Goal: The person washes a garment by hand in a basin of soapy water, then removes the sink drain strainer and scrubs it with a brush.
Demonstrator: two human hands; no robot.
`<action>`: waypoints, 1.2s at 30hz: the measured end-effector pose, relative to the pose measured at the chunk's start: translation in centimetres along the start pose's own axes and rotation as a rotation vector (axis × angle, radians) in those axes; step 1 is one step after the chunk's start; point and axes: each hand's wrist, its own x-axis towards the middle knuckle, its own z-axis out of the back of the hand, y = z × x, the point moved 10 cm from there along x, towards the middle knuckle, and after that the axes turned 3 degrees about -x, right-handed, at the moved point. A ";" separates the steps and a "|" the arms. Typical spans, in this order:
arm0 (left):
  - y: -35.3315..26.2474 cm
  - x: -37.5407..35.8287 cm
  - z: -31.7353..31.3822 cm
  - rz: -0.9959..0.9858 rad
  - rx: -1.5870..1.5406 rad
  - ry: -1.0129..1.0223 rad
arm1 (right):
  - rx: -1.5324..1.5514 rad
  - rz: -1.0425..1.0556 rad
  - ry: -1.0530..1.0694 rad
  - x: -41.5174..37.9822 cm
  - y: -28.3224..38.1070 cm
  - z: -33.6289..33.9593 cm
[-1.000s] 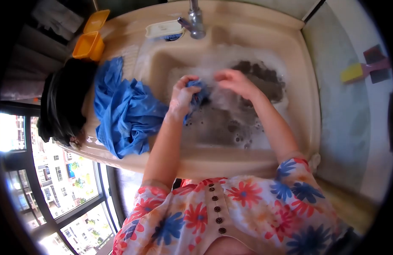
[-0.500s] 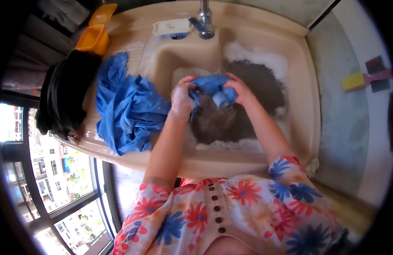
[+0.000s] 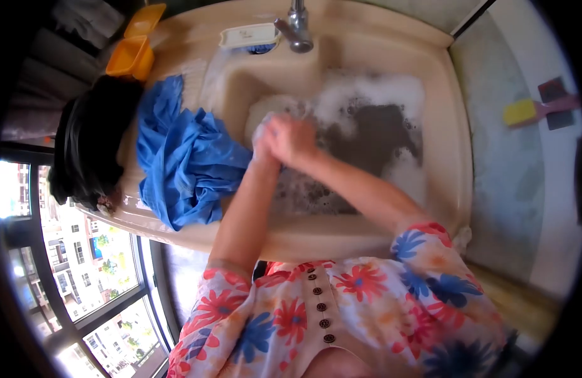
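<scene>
A blue garment lies bunched on the left ledge of the sink, and its right end runs under my left forearm. My left hand and my right hand are pressed together over the near-left part of the soapy water. Both are closed, with the fingers of my right hand folded over my left. The bit of the blue garment between them is almost wholly hidden. Suds cling to my left hand.
The beige sink has a metal tap at the back. Beside it sit a soap dish and a blue brush. Left are an orange box and black cloth. A yellow-ended scraper hangs on the right wall.
My right hand has moved left and closed against my left hand. The blue cloth stretched between them has bunched out of sight. White foam has spread over more of the water.
</scene>
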 end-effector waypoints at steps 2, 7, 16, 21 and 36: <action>-0.2 -0.7 0.8 -0.196 -0.121 -0.050 | 0.068 0.065 0.010 -1.4 1.7 -0.2; -0.4 -1.5 1.8 0.072 0.361 -0.878 | -0.096 -0.227 0.071 2.2 -7.2 -1.9; -1.3 -0.3 -5.0 0.197 0.750 -0.677 | 0.128 -0.388 0.003 -0.6 -13.5 -0.4; -0.1 0.0 -4.9 0.556 1.326 -0.273 | 0.438 -0.330 0.132 1.8 -12.9 5.1; -0.8 0.6 -8.5 0.208 0.781 -0.409 | 1.175 -0.627 0.922 -8.8 -7.2 -0.2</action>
